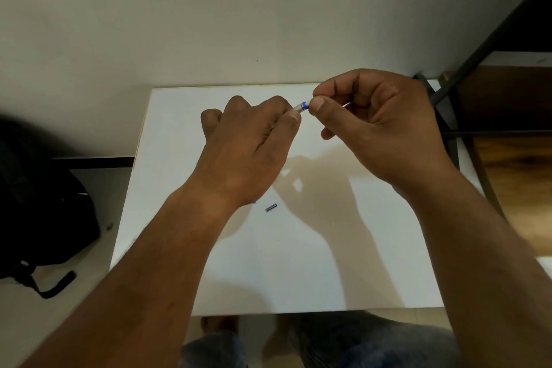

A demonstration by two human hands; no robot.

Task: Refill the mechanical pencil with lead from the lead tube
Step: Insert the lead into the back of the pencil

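Both hands pinch the slim silver, blue-banded mechanical pencil (302, 106) at frame centre: left hand (254, 140), right hand (370, 116). Risk: thin lead snapping if angled.

White tabletop (313, 272), rectangular, butted against a pale wall at 12 o'clock. Near centre, slightly toward 6 o'clock, a small grey metal cap (271, 207) lying flat, tilted. Just at its 9 o'clock, a blue speck, mostly hidden.

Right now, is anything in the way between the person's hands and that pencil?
Nothing visible. The left hand and the right hand both already grip the pencil above the white table; the small metal piece lies apart below.
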